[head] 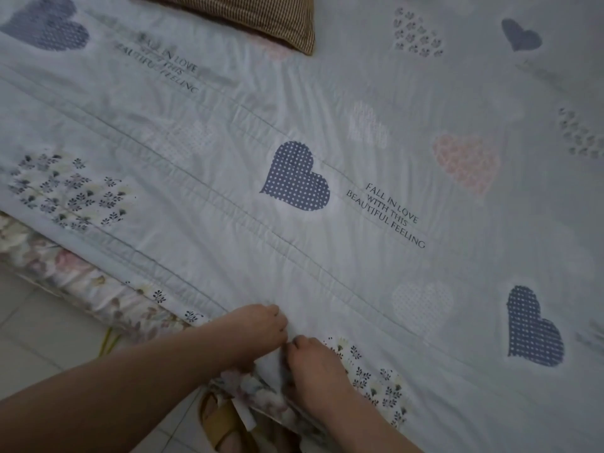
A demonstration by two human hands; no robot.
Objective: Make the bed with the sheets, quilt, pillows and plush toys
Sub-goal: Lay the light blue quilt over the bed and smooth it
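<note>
1. Pale-blue quilt [294, 125], heart print, lies spread over most of the bed [29, 253]. Its stitched border runs along bed's near edge, far-left to near-right in view.
2. L hand [261, 328] + R hand [313, 364] both at the near edge, just beside each other, knuckles almost touching. Fingers [276, 317] of both are curled and clamped on a small raised fold of quilt border between them.
3. Key relation: bulk of quilt lies away from the fingers, toward the far side. Border's long axis passes L–R under both hands. Neither hand is nearer, as both are on it. Judgement: next move is prob. a tug outward over the near edge, to flatten the wrinkles fanning from the pinch.
4. Floral sheet [108, 299] shows below quilt edge, hanging down bed side toward tiled floor [39, 338].
5. Brown striped pillow [261, 18] at far edge, cut off by frame top.
6. Hidden/unclear: fingertips are tucked into the fold, so amt of cloth held is unknown. Can't tell if the sheet is caught in the grip too. Yellow sandal [222, 420] partly under the overhang. No plush toys in view. Dim; blurred toward frame edges.
</note>
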